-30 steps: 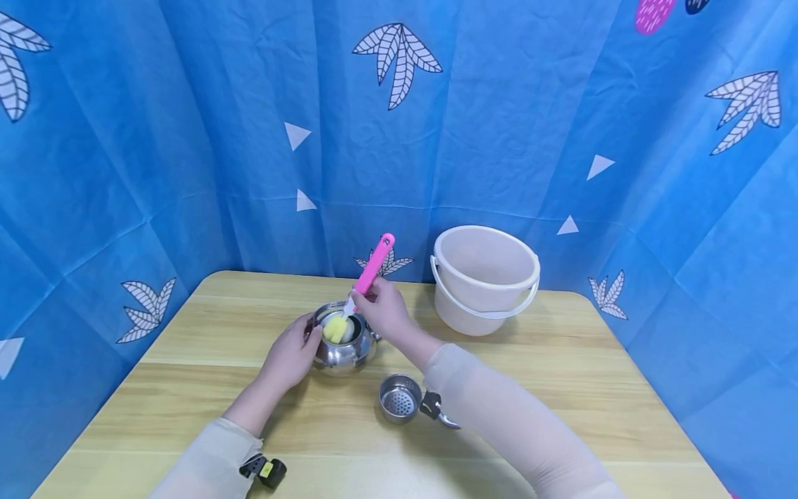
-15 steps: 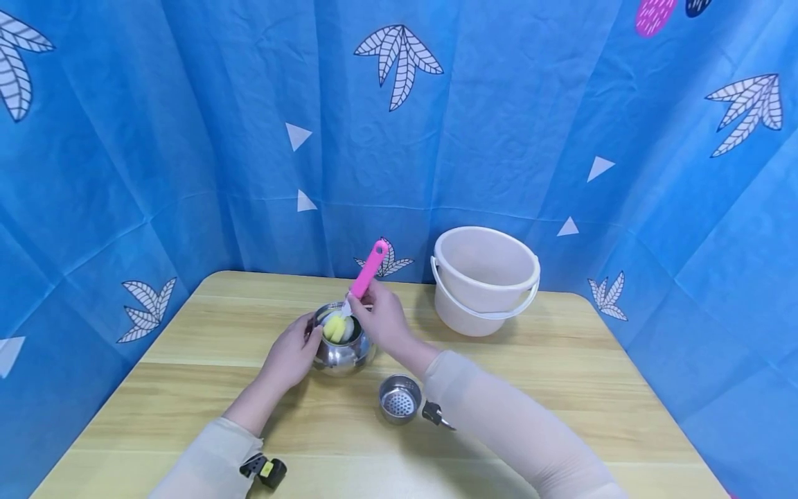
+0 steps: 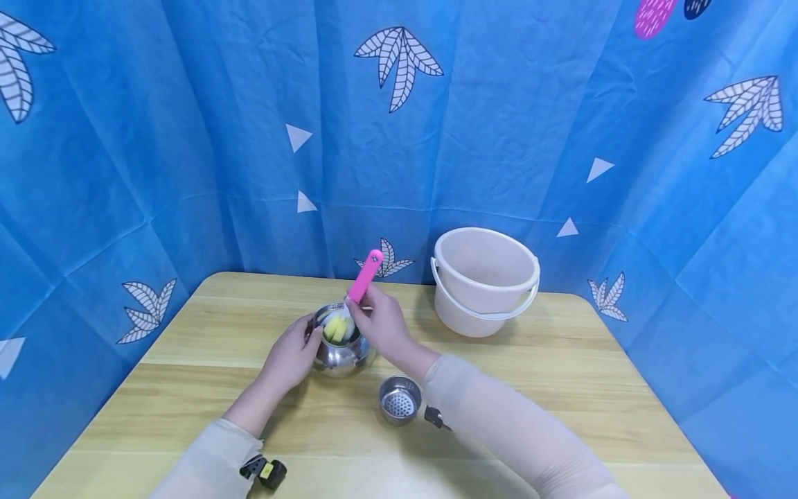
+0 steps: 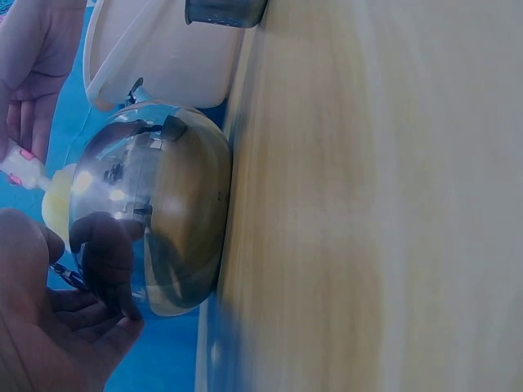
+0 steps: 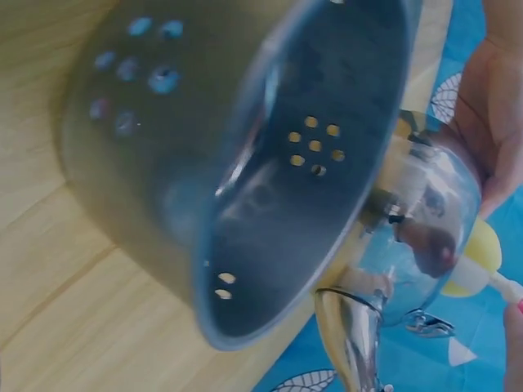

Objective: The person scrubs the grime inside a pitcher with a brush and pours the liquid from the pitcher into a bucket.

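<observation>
A round, shiny steel teapot (image 3: 341, 359) stands on the wooden table, its mouth uncovered. My left hand (image 3: 291, 355) grips it by the left side, thumb at the rim and fingers around the outside, as the left wrist view also shows. Between thumb and fingers my right hand (image 3: 388, 322) pinches a sponge brush with a pink handle (image 3: 366, 276). The brush's yellow-and-white sponge head (image 3: 337, 328) is in the pot's mouth, with its lower part hidden inside. In the right wrist view the spout (image 5: 350, 336) juts from the pot's side.
A perforated steel strainer basket (image 3: 400, 400) sits on the table (image 3: 337, 443) in front of the pot, just left of my right sleeve; it looms large in the right wrist view. A white bucket (image 3: 476, 322) with its handle down stands at the back right. Blue curtains (image 3: 249, 138) surround the table.
My right hand has shifted slightly left, and the pink handle's top has sunk lower and leftward. The sponge head has turned a little in the pot's mouth. My left hand has stayed in place.
</observation>
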A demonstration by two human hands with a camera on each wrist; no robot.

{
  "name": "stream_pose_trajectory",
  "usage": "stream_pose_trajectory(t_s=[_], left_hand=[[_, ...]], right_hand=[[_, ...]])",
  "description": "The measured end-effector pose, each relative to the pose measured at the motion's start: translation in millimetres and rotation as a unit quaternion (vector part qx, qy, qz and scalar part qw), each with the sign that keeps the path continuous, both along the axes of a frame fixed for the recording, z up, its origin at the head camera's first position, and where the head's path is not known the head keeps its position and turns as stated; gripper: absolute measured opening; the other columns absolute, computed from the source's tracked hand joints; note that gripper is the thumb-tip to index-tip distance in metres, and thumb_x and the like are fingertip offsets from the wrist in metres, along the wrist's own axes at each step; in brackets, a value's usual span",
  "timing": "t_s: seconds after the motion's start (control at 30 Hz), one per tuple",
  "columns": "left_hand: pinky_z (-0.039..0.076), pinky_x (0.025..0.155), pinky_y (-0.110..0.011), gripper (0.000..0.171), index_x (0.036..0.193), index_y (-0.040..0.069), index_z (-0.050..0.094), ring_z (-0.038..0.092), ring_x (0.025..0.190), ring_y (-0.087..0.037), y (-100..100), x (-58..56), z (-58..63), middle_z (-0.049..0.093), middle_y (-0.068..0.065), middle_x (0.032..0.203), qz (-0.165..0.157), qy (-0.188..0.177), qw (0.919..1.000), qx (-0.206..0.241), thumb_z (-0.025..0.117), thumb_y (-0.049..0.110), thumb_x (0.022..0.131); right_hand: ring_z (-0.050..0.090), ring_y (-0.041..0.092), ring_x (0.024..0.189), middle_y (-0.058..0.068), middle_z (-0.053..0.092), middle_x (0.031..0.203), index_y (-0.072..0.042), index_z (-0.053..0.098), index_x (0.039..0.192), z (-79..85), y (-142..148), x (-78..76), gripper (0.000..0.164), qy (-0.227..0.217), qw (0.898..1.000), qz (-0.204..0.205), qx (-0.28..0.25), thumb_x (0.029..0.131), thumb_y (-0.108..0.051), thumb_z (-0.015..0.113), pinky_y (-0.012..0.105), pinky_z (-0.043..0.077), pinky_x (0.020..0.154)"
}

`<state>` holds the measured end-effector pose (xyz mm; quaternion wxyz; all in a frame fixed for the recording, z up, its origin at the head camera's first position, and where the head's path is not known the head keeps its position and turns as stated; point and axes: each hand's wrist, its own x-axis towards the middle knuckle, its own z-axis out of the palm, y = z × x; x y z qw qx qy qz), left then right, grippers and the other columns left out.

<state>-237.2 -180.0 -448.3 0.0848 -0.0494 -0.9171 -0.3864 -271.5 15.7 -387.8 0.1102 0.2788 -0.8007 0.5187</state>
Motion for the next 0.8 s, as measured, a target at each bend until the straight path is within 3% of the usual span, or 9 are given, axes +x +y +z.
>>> stream_pose_trajectory(t_s=[0.4, 0.8], left_hand=[[0.035, 0.112, -0.059, 0.055, 0.149, -0.007, 0.037, 0.043, 0.135, -0.047, -0.5, 0.8, 0.1, 0.043, -0.030, 0.148, 0.005, -0.004, 1.0000, 0.002, 0.041, 0.030, 0.108], [0.036, 0.111, -0.060, 0.056, 0.149, -0.007, 0.037, 0.044, 0.134, -0.047, -0.4, 0.9, 1.0, 0.044, -0.030, 0.148, 0.001, -0.001, 1.0000, 0.002, 0.041, 0.030, 0.108]], right_hand=[[0.071, 0.020, 0.094, 0.010, 0.074, 0.101, -0.002, 0.067, 0.112, -3.1, -0.2, 5.7, 0.018, 0.071, 0.997, 0.009, 0.037, 0.096, -0.008, 0.067, 0.017, 0.056, 0.079], [0.068, 0.013, 0.090, 0.006, 0.073, 0.101, -0.004, 0.068, 0.104, -4.0, 2.4, 6.1, 0.010, 0.151, 0.984, 0.037, 0.086, 0.096, -0.009, 0.068, 0.015, 0.054, 0.081]])
